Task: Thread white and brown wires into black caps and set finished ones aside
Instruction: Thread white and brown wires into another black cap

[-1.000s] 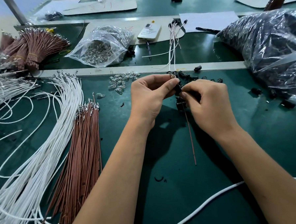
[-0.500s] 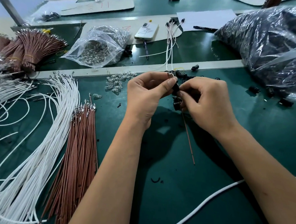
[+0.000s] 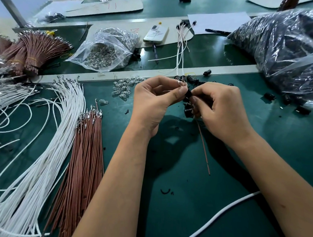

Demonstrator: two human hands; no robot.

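My left hand (image 3: 156,102) and my right hand (image 3: 223,111) meet above the middle of the green table. Between their fingertips sits a small black cap (image 3: 188,94). My left hand pinches the metal wire ends just above the cap. My right hand pinches the cap, and a brown wire (image 3: 204,148) hangs down from under it toward me. A white wire (image 3: 219,214) runs from behind my right forearm across the near table. Loose black caps (image 3: 188,109) lie under my right fingers. Finished wired caps (image 3: 181,40) lie farther back.
A fan of white wires (image 3: 41,157) and a bundle of brown wires (image 3: 84,160) lie at left. Small clear bulbs (image 3: 122,88) sit near my left hand, and a clear bag of them (image 3: 104,52) lies behind. A big bag of black caps (image 3: 286,49) fills the right; a phone (image 3: 156,34) lies at the back.
Both hands stay together at the cap with only slight finger shifts. The brown wire still hangs from my right hand.
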